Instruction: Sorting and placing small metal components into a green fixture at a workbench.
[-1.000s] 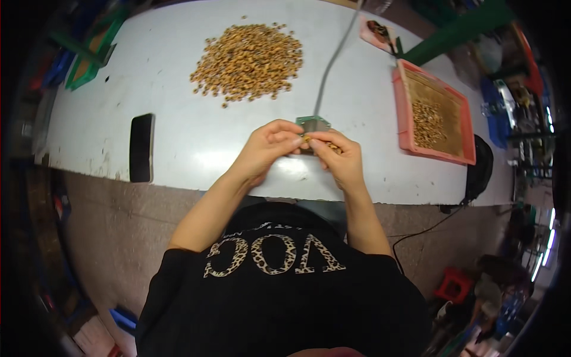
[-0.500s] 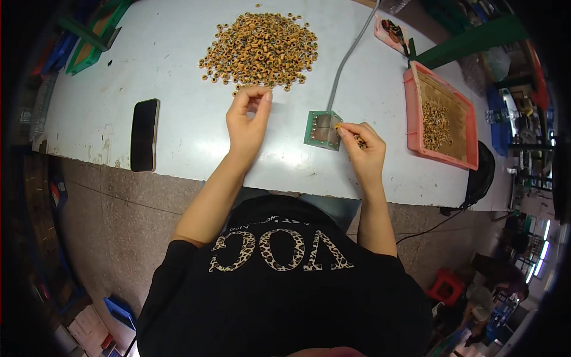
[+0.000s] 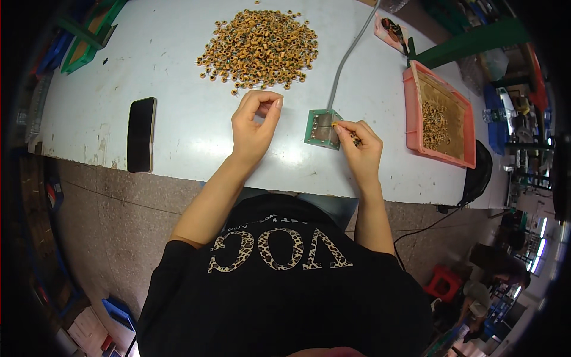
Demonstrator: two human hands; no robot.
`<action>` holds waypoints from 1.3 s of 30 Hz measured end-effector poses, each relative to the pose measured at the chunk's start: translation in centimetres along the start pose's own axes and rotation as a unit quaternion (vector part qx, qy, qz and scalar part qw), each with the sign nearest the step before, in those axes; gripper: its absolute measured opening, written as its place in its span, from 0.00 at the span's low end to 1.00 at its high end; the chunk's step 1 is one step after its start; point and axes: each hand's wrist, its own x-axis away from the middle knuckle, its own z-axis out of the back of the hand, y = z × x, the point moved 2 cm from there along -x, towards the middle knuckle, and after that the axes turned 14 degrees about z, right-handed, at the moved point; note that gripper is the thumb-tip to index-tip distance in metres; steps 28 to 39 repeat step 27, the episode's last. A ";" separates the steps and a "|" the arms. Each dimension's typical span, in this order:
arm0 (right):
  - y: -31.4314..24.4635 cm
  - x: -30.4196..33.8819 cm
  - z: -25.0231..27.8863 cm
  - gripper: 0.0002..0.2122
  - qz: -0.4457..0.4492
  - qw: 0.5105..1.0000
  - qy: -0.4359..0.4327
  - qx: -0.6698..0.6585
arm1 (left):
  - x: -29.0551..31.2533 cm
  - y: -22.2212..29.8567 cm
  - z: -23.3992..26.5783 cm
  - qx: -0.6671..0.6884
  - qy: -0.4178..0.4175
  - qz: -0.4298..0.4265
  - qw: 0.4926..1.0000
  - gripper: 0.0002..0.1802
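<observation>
A heap of small orange-yellow ring coils [image 3: 262, 47] with thin wire ends lies at the far middle of the table. Just on the near side of it is my left hand [image 3: 254, 125], thumb and forefinger brought together; whatever they may pinch is too small to make out. My right hand [image 3: 361, 146] pinches one ring coil [image 3: 335, 124] against the right part of a small green-framed block [image 3: 322, 127] with metal plates on top. More coils [image 3: 355, 139] are tucked under the curled fingers of this hand.
From the block a grey cable [image 3: 340, 65] runs to the far edge. A pink tray [image 3: 413, 113] with loose coils stands at the right, a smaller pink tray [image 3: 385, 35] behind it. At the left lies a black phone [image 3: 141, 135]; a green-edged tray [image 3: 83, 53] is beyond.
My left hand has moved a little right and nearer to me, away from the heap's edge. My right hand has shifted slightly left, taking the coil further over the block.
</observation>
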 end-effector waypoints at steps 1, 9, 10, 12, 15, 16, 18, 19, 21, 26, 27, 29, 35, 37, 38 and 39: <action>0.1 0.0 0.0 0.04 -0.005 1.000 0.002 -0.003 | -0.1 0.0 0.0 0.001 0.000 0.001 1.000 0.04; -0.9 -0.4 0.0 0.04 0.011 0.999 -0.023 0.038 | 0.2 -0.1 0.4 -0.015 -0.018 0.015 1.000 0.05; -1.0 -0.2 0.0 0.04 0.020 0.999 -0.020 0.037 | 0.4 0.0 0.4 -0.015 -0.014 0.006 1.000 0.05; -0.9 -0.2 -0.2 0.04 0.002 1.000 -0.008 0.019 | 0.3 0.3 0.2 -0.007 -0.021 0.016 1.000 0.05; -0.9 -0.2 -0.2 0.04 0.005 1.000 -0.011 0.015 | 0.2 0.5 0.2 -0.004 -0.012 0.010 1.000 0.04; -0.8 -0.2 -0.2 0.04 0.004 1.000 -0.012 0.013 | 0.3 0.5 0.2 -0.002 -0.009 0.008 1.000 0.04; -0.8 -0.2 -0.2 0.04 0.004 1.000 -0.013 0.011 | 0.3 0.5 0.2 -0.001 -0.006 0.006 1.000 0.03; -0.9 -0.3 -0.2 0.04 0.002 1.000 -0.013 0.010 | 0.2 0.5 0.2 0.001 -0.007 0.006 1.000 0.03; -0.9 -0.2 -0.1 0.04 -0.004 1.000 -0.013 0.009 | 0.3 0.3 0.1 0.005 -0.009 0.006 1.000 0.04; -0.5 -0.5 0.9 0.04 -0.020 1.000 -0.002 -0.009 | 0.1 0.1 -0.4 -0.003 -0.014 -0.001 1.000 0.04; -0.1 -0.7 1.5 0.04 -0.025 1.000 0.002 -0.014 | 0.0 -0.2 0.1 -0.015 0.005 -0.011 1.000 0.04; -0.1 -0.7 1.5 0.04 -0.025 1.000 0.002 -0.014 | 0.0 -0.2 0.1 -0.015 0.005 -0.011 1.000 0.04; -0.1 -0.7 1.5 0.04 -0.025 1.000 0.002 -0.014 | 0.0 -0.2 0.1 -0.015 0.005 -0.011 1.000 0.04; -0.1 -0.7 1.5 0.04 -0.025 1.000 0.002 -0.014 | 0.0 -0.2 0.1 -0.015 0.005 -0.011 1.000 0.04; -0.1 -0.7 1.5 0.04 -0.025 1.000 0.002 -0.014 | 0.0 -0.2 0.1 -0.015 0.005 -0.011 1.000 0.04; -0.1 -0.7 1.5 0.04 -0.025 1.000 0.002 -0.014 | 0.0 -0.2 0.1 -0.015 0.005 -0.011 1.000 0.04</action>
